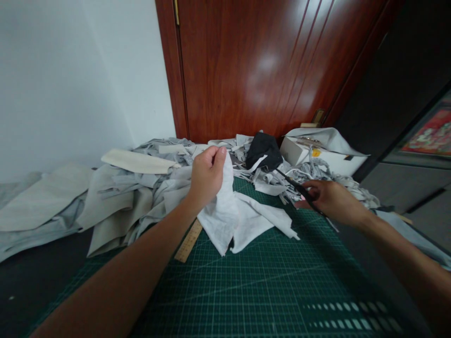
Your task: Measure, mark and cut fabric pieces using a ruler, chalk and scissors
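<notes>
A light grey cloth [243,216] hangs from my left hand [208,176], which pinches its upper end; the lower part spreads over the green cutting mat [246,291]. Off to the right, my right hand [326,199] has its fingers around a dark, slender tool [299,188] that looks like scissors, its tip pointing up and left. The tool is apart from the cloth. A wooden ruler [189,240] lies on the mat, partly beneath the cloth.
Fabric pieces [116,188] are heaped at the left and along the back. A black cloth [264,151] and a white box [326,157] stand at the back right, before a wooden door [243,70]. Cords and scraps [313,171] lie beside the box.
</notes>
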